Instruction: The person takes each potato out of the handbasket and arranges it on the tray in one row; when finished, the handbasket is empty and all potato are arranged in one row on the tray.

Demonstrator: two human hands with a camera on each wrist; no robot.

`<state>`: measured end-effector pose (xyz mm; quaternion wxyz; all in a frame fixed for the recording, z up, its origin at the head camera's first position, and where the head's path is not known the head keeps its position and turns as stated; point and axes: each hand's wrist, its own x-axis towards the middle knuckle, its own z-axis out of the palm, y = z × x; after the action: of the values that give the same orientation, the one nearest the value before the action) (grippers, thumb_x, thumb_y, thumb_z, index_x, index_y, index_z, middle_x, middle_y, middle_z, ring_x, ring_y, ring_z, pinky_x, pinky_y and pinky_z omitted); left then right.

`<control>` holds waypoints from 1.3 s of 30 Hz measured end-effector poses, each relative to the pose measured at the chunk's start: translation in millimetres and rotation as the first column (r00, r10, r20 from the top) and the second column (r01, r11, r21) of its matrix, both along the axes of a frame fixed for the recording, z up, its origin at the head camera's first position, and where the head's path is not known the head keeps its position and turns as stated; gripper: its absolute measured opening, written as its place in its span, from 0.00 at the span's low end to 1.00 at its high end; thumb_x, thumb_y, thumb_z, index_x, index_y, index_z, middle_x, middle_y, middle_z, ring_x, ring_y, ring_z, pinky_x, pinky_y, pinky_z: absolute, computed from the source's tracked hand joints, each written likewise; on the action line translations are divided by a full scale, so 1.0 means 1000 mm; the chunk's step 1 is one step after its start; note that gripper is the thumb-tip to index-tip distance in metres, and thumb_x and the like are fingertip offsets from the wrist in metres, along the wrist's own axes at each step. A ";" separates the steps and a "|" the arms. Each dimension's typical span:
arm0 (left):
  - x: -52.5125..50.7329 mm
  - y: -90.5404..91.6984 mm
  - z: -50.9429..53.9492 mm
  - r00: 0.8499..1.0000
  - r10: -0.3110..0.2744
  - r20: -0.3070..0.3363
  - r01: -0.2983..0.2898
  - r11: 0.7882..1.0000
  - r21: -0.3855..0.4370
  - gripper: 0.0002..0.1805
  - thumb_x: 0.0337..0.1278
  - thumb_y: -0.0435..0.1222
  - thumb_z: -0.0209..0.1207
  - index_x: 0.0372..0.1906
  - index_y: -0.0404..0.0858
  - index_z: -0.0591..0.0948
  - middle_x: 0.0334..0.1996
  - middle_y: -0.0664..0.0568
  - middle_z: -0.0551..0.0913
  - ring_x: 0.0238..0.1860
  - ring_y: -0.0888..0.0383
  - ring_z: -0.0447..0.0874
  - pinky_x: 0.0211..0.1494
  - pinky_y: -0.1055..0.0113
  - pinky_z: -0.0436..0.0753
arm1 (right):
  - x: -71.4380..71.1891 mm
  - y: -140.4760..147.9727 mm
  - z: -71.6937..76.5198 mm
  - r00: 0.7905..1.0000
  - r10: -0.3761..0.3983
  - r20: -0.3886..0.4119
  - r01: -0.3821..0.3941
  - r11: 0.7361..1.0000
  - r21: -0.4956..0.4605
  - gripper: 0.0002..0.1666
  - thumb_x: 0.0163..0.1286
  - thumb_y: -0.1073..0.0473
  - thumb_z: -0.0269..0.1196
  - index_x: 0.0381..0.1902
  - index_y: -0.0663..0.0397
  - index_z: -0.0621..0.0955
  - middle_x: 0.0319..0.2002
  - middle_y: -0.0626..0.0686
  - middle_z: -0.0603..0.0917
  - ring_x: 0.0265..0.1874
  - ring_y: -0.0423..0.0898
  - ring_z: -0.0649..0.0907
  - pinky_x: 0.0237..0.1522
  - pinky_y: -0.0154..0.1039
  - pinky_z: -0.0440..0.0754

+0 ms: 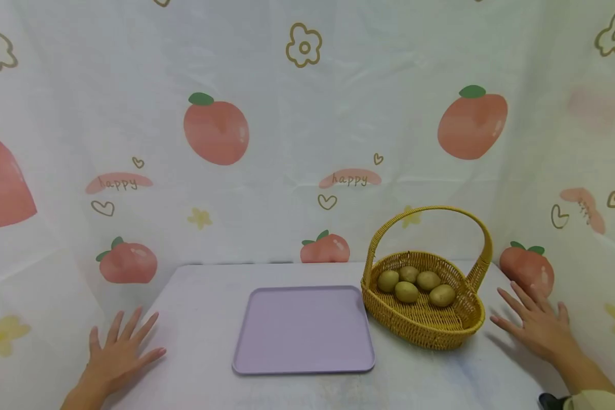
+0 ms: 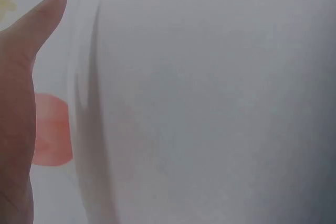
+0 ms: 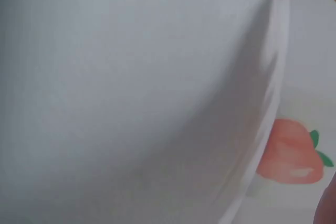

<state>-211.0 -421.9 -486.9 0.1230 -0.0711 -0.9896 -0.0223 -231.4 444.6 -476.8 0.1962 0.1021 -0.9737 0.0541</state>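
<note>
My left hand [image 1: 114, 359] is spread with straight fingers at the left edge of the table, holding nothing. In the left wrist view its thumb [image 2: 44, 19] shows over white cloth. On the other side my right hand [image 1: 540, 330] is also spread and holds nothing, just right of a yellow wicker basket [image 1: 425, 333] with a tall handle. Several brownish-green, egg-shaped fruits or potatoes [image 1: 407, 292] lie inside the basket; their exact kind is unclear. A flat purple tray [image 1: 304, 330] lies in the middle of the table, left of the basket.
The white-covered table [image 1: 200, 319] carries the tray and basket. Behind it and at both sides hangs a white curtain [image 1: 266, 222] printed with peaches, flowers and hearts. The basket's left rim stands close against the tray's right edge.
</note>
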 end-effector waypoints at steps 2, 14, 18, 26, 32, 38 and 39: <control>0.000 0.002 0.002 1.000 -0.013 -0.015 0.013 1.000 -0.002 0.49 0.59 0.65 0.51 0.78 0.54 0.45 0.77 0.39 0.39 0.73 0.34 0.22 0.59 0.31 0.12 | 0.001 -0.004 0.003 1.000 -0.003 -0.023 0.002 1.000 -0.024 0.50 0.68 0.39 0.57 0.79 0.35 0.44 0.77 0.45 0.32 0.74 0.56 0.33 0.57 0.81 0.29; -0.001 0.024 0.025 0.974 -0.120 -0.194 0.126 0.992 0.023 0.49 0.56 0.60 0.58 0.78 0.57 0.47 0.77 0.43 0.43 0.75 0.40 0.25 0.63 0.31 0.18 | 0.011 -0.043 0.031 0.928 0.176 -0.327 -0.244 0.953 -0.180 0.44 0.65 0.42 0.62 0.75 0.45 0.61 0.77 0.43 0.49 0.75 0.50 0.45 0.73 0.58 0.34; -0.005 0.039 0.037 0.953 -0.163 -0.256 0.182 0.982 0.052 0.50 0.54 0.57 0.62 0.78 0.57 0.50 0.77 0.44 0.45 0.74 0.37 0.32 0.65 0.30 0.22 | 0.008 -0.058 0.043 0.890 0.230 -0.395 -0.334 0.916 -0.221 0.43 0.63 0.40 0.64 0.71 0.53 0.68 0.75 0.48 0.57 0.75 0.48 0.50 0.75 0.48 0.38; -0.017 0.070 0.062 0.898 -0.240 -0.368 0.301 0.947 0.116 0.48 0.51 0.55 0.63 0.77 0.53 0.55 0.77 0.44 0.46 0.76 0.43 0.31 0.68 0.30 0.31 | 0.002 -0.087 0.067 0.868 0.265 -0.420 -0.409 0.861 -0.303 0.43 0.58 0.49 0.71 0.68 0.59 0.71 0.69 0.63 0.66 0.72 0.48 0.58 0.72 0.36 0.48; -0.022 0.091 0.081 0.898 -0.246 -0.365 0.350 0.902 0.251 0.45 0.50 0.48 0.65 0.75 0.50 0.60 0.77 0.43 0.48 0.75 0.41 0.36 0.70 0.32 0.35 | -0.007 -0.109 0.087 0.906 0.225 -0.359 -0.359 0.857 -0.370 0.46 0.53 0.62 0.73 0.70 0.49 0.69 0.70 0.56 0.67 0.71 0.47 0.62 0.71 0.53 0.58; -0.027 0.113 0.104 0.893 -0.255 -0.370 0.397 0.833 0.385 0.40 0.49 0.42 0.68 0.71 0.45 0.68 0.73 0.42 0.58 0.71 0.36 0.51 0.62 0.24 0.53 | -0.024 -0.127 0.101 0.896 0.241 -0.374 -0.366 0.876 -0.313 0.39 0.54 0.61 0.73 0.65 0.53 0.74 0.60 0.61 0.77 0.60 0.58 0.73 0.62 0.49 0.72; -0.027 0.116 0.106 0.895 -0.252 -0.369 0.399 0.823 0.404 0.40 0.49 0.41 0.69 0.70 0.45 0.69 0.72 0.42 0.60 0.70 0.36 0.54 0.60 0.24 0.56 | -0.027 -0.130 0.103 0.898 0.242 -0.366 -0.364 0.878 -0.311 0.37 0.55 0.61 0.73 0.64 0.55 0.75 0.58 0.62 0.78 0.57 0.60 0.74 0.59 0.53 0.75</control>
<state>-238.4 -305.6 -380.8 0.2792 -0.2114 -0.8965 -0.2713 -258.6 314.9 -373.8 0.3542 0.2235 -0.8727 0.2510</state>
